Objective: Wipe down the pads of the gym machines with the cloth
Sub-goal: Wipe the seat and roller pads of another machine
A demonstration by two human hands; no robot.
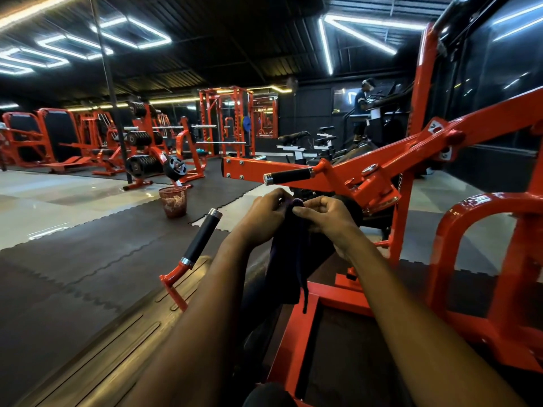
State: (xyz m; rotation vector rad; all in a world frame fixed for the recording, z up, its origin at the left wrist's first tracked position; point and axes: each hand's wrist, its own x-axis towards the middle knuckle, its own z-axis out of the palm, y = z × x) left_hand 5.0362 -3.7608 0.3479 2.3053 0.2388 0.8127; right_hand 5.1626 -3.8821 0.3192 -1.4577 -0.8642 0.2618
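A dark purple cloth (289,265) hangs down in front of me, pinched at its top edge by both hands. My left hand (266,215) grips the top left of it and my right hand (327,217) grips the top right, fingers curled. Behind the cloth stands an orange gym machine (379,168) with two black-grip handles (289,175). A dark pad of the machine (357,211) shows just past my right hand, mostly hidden by the hands and the cloth.
A second black handle (202,236) slants up at the left of my arms. A red mesh bin (173,201) stands on the floor mats. Weight racks and orange machines (144,148) fill the far left. A person (363,107) stands at equipment in the back.
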